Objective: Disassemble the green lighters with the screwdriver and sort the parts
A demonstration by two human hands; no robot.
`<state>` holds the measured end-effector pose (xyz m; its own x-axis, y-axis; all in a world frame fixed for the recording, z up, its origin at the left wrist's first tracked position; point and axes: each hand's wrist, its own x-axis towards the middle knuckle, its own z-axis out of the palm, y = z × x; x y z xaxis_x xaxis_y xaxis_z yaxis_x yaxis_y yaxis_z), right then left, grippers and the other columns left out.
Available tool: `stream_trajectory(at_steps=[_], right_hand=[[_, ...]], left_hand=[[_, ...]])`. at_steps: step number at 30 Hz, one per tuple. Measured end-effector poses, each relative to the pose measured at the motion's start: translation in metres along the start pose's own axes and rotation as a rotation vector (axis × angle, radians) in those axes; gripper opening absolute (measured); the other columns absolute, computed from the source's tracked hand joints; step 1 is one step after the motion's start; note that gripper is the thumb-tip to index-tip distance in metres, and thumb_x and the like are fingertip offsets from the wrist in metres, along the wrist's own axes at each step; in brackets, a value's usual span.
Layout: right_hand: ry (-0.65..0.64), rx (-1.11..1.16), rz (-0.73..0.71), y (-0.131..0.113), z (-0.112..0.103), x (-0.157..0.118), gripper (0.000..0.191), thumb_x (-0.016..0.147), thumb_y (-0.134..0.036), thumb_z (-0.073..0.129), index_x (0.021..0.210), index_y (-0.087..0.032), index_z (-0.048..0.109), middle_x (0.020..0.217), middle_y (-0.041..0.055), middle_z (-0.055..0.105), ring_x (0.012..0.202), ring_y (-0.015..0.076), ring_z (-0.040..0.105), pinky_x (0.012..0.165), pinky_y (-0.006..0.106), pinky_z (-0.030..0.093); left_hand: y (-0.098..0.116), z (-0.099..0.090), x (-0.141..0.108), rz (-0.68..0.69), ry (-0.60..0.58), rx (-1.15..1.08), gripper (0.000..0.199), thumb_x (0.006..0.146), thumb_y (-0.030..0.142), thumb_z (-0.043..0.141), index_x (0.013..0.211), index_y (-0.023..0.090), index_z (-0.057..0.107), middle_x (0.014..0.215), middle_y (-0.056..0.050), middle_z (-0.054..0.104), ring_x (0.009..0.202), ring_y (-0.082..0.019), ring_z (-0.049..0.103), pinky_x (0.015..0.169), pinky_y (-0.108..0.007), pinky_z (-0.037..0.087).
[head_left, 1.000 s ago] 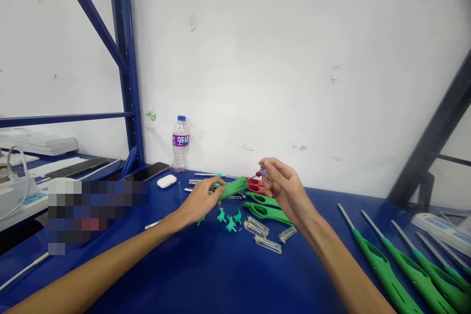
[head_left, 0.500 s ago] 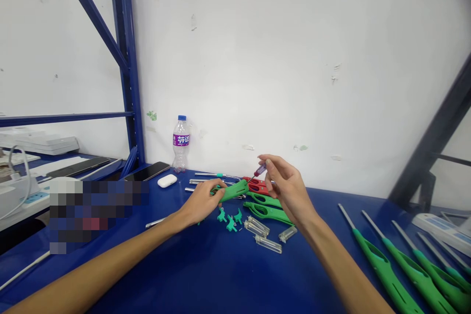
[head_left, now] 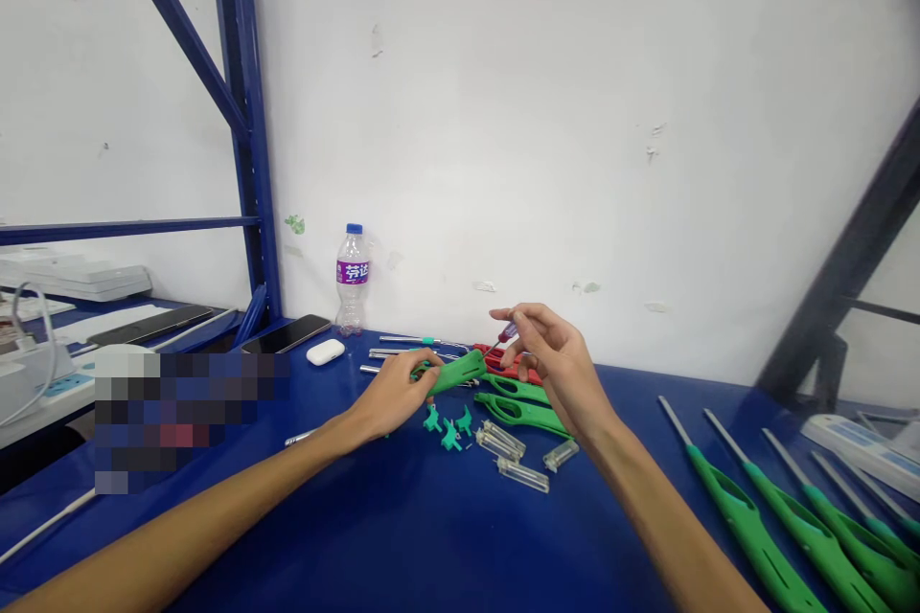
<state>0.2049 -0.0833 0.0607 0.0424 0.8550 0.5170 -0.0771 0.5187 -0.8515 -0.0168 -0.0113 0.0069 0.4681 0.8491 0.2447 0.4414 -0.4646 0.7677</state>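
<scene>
My left hand (head_left: 400, 387) is closed around a green lighter body (head_left: 460, 372), a long-nosed utility lighter's handle by its shape. In my right hand (head_left: 552, 351) is a small screwdriver (head_left: 508, 332) with a clear purplish and red handle, pinched in the fingers. Its shaft slants down to the right end of the green handle. Beneath the hands lie several small teal trigger pieces (head_left: 451, 435) and clear plastic fuel tanks (head_left: 522, 474). Green handle shells (head_left: 524, 414) and red handle shells (head_left: 503, 362) rest behind, partly covered by my right hand.
Several green long-nosed lighters (head_left: 747, 517) lie at the right, near a white power strip (head_left: 862, 450). Metal tubes (head_left: 402, 354) sit behind my left hand. A bottle (head_left: 352, 283), a white earbud case (head_left: 326, 351) and a phone (head_left: 287, 335) stand or lie at the back left.
My right hand's fingers have shifted slightly left and curled differently around the screwdriver handle. The left hand keeps hold of the green lighter body in the same place.
</scene>
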Motion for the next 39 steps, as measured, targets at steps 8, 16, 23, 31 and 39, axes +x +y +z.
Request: stream_trajectory(at_steps=[8,16,23,31,39], right_hand=[[0.037,-0.011,-0.023,0.003,-0.003,0.001,0.036,0.093,-0.056,0.073,0.112,-0.026,0.076,0.109,0.0034,0.065,0.068,0.01,0.063,0.045,0.018,0.043],[0.082,-0.124,-0.095,0.002,-0.003,-0.001,0.028,0.09,-0.049,0.082,0.1,-0.022,0.08,0.102,0.0041,0.069,0.054,0.0058,0.047,0.046,0.023,0.042],[0.078,-0.121,-0.149,-0.003,-0.004,0.0,0.029,0.097,-0.051,0.071,0.109,-0.024,0.074,0.112,0.0056,0.071,0.06,0.0088,0.057,0.045,0.023,0.043],[0.111,-0.154,-0.201,-0.005,-0.002,-0.003,0.026,0.096,-0.051,0.074,0.098,-0.025,0.075,0.078,0.0002,0.064,0.057,0.0113,0.05,0.048,0.026,0.043],[0.231,-0.23,-0.236,-0.002,-0.002,-0.001,0.029,0.094,-0.052,0.076,0.104,-0.026,0.078,0.066,-0.0011,0.061,0.061,0.0165,0.057,0.059,0.032,0.049]], left_hand=[[-0.006,0.007,0.0,0.049,-0.01,0.041,0.031,0.106,0.044,0.062,0.111,0.014,0.068,0.093,-0.002,0.07,0.074,-0.014,0.068,0.074,-0.034,0.06],[0.004,0.003,-0.003,0.045,-0.011,0.026,0.03,0.105,0.044,0.063,0.107,0.014,0.068,0.09,-0.001,0.069,0.074,-0.014,0.067,0.075,-0.034,0.059],[0.01,0.005,-0.009,0.004,-0.048,-0.056,0.031,0.106,0.045,0.061,0.106,0.014,0.067,0.09,-0.001,0.068,0.07,-0.013,0.065,0.067,-0.029,0.058],[0.01,0.005,-0.011,-0.015,-0.035,-0.155,0.032,0.106,0.046,0.059,0.111,0.015,0.066,0.086,0.0,0.066,0.069,-0.013,0.063,0.063,-0.028,0.055],[0.01,0.003,-0.01,-0.041,-0.038,-0.196,0.04,0.106,0.053,0.056,0.113,0.015,0.066,0.075,0.003,0.062,0.053,-0.009,0.052,0.052,-0.024,0.045]])
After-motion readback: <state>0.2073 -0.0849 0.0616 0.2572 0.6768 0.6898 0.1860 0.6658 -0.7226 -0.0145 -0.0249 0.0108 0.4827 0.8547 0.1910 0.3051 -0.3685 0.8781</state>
